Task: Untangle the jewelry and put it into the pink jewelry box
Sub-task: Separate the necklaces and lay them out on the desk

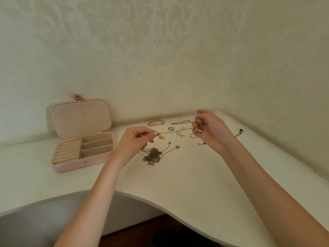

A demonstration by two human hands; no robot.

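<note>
Both hands are raised above the white table (187, 175). Left hand (137, 138) pinches one end of a thin gold chain (173, 131) between thumb and forefinger; right hand (208, 129) grips the other end with curled fingers. Chain axis runs left to right, nearly level. Pink jewelry box (81, 136) stands open at far left, well apart. Tangled silver chains (153, 155) lie below the left hand.

Soft, dim, warm light; faint shadows, wide-angle bending at edges.
</note>
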